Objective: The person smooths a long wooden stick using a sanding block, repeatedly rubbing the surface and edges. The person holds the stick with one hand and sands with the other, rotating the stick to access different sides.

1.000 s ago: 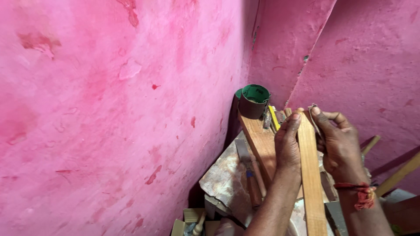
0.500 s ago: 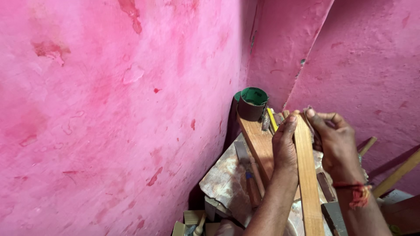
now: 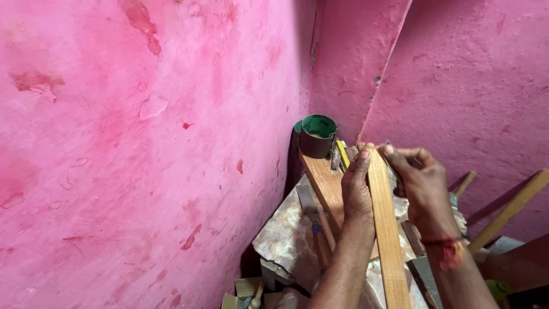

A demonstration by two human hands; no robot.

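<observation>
Both hands are on a long, light-coloured wooden strip (image 3: 388,229) that runs from the bottom edge of the view up toward the corner of the room. The left hand (image 3: 355,191) is pressed against the strip's left side, fingers curled round its far end. The right hand (image 3: 422,186) sits on the right side — thumb and forefinger pinched at the strip's top end, other fingers folded in; whether they also grip something small there can't be told. A red thread band (image 3: 452,252) circles the right wrist.

The strip lies over a wider, darker wooden board (image 3: 323,183), which slopes up to the corner. At the board's far end stands a roll of sandpaper (image 3: 318,135), dark brown outside & green inside, open end facing up. Just right of the roll, a yellow pencil-like stick (image 3: 342,153) pokes out, next to the left hand's fingertips.

Underneath is a rough stone slab (image 3: 286,234) serving as the surface, w/ a tool that has a blue-marked handle (image 3: 313,220) lying beside the board. More wooden strips (image 3: 506,214) lean against the wall on the right. Pink plastered walls (image 3: 143,160) — patchy, chipped — fill the left and back of the view.
</observation>
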